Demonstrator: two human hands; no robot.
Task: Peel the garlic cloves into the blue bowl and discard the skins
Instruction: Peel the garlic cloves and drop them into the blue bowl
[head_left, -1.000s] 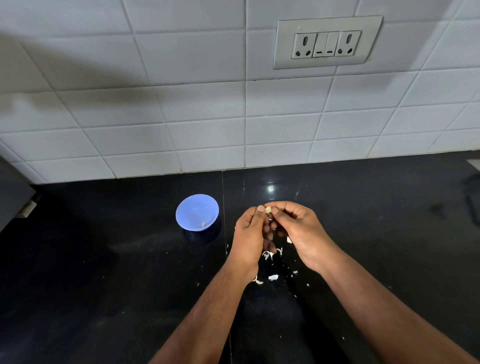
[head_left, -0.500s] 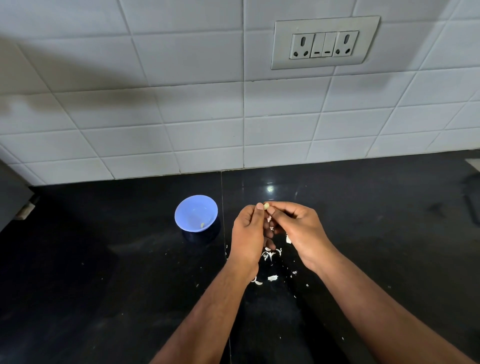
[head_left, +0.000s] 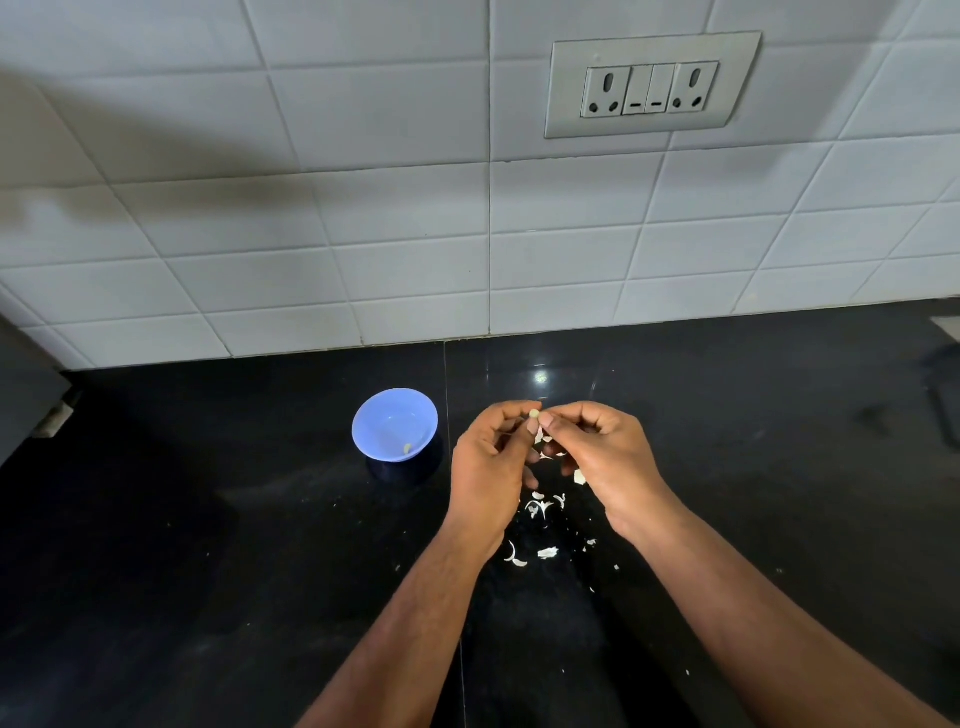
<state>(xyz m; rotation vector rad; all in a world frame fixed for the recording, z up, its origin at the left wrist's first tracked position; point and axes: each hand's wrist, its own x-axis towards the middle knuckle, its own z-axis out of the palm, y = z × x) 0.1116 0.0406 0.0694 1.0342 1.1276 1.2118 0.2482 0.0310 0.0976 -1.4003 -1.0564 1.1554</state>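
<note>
Desk (head_left: 208, 597), black: broad open stretches left of and before the blue bowl (head_left: 395, 423) and right of the right hand (head_left: 605, 457); obstacles are the bowl just left of the left hand (head_left: 488, 467), scattered skins (head_left: 543, 506) between the wrists, the tiled wall (head_left: 363, 234) behind.

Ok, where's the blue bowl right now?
In the head view the blue bowl stands on the black counter, just left of the left hand and clear of it, near the tiled wall.
</note>
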